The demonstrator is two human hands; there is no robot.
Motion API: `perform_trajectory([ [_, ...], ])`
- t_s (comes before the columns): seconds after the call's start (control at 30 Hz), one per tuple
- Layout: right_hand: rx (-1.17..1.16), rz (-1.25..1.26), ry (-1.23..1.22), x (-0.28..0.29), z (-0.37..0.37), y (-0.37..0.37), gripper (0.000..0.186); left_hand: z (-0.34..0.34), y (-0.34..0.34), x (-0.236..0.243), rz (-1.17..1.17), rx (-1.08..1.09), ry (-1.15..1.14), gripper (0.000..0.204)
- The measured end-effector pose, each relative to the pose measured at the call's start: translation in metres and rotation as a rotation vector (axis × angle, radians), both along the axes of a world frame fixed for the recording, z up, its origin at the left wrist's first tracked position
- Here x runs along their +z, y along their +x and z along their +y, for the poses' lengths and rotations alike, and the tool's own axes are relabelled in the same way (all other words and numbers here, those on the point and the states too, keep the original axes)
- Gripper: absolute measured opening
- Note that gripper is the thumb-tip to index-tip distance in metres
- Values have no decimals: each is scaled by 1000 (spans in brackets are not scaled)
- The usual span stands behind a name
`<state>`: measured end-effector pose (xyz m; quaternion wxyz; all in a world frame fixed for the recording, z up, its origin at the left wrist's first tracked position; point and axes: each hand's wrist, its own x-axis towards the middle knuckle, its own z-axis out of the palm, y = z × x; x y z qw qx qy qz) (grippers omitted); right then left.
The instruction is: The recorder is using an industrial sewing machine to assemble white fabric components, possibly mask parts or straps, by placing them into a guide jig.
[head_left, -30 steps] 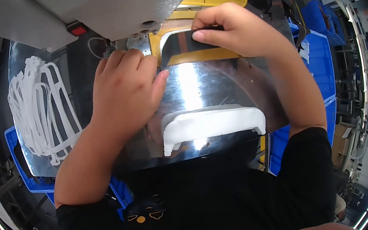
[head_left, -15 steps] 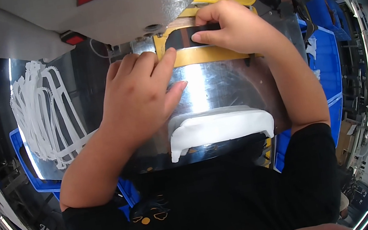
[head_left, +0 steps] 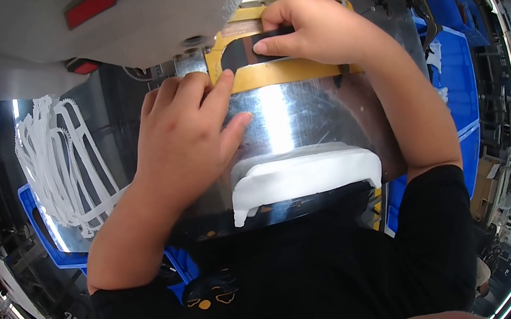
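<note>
A yellow frame (head_left: 278,73) with a rounded window lies on the shiny metal table, partly under the sewing machine head. My left hand (head_left: 182,128) rests at its left end, index fingertip at the corner, thumb held apart, nothing held. My right hand (head_left: 314,28) is over the frame's right part. Its bent fingers hook over the far bar and its thumb stretches across the dark window; the fingers' undersides are hidden. Closer to me, a stack of white curved fabric pieces (head_left: 306,177) lies at the table's front edge.
The grey machine head (head_left: 138,23) looms over the upper left. A pile of white looped strips (head_left: 64,164) lies on the left of the metal table (head_left: 322,111). Blue bins (head_left: 461,81) stand at the right, and another blue bin (head_left: 44,228) is at lower left.
The view has shifted slightly, so the machine head and yellow frame sit further left and higher. Both hands keep nearly the same pose at the frame.
</note>
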<state>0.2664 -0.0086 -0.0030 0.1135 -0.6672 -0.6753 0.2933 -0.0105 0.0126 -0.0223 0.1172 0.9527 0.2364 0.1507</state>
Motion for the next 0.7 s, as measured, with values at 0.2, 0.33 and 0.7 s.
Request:
perform_trajectory([
  [0.2, 1, -34, 32, 2, 0, -3, 36, 0, 2, 1, -25, -22, 21, 49],
  [0.33, -10, -50, 23, 2, 0, -4, 37, 2, 5, 0, -27, 11, -8, 48],
  [0.7, -37, -70, 41, -1, -1, -7, 38, 13, 7, 3, 86, -132, 100, 36],
])
